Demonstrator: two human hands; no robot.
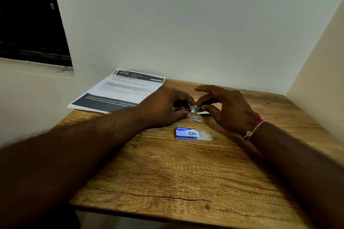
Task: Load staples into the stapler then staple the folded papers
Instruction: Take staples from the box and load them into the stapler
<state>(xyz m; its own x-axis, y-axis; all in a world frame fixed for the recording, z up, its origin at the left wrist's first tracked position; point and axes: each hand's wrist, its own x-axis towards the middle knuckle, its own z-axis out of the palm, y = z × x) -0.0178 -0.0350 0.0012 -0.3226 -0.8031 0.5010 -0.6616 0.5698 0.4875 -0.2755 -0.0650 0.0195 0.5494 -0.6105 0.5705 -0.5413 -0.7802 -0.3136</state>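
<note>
Metal glints at the centre of the frame, where the left hand [167, 107] has its grip closed around the small stapler [183, 108], and the right hand [226, 107] pinches narrow on a staple strip [197, 108] at its mouth. Its long axis seems to run left to right, toward the right hand. A loose strip [197, 120] and the staple box [193, 133] lie just below on the wooden counter [186, 173]; the papers [119, 91] wait at upper left.
</note>
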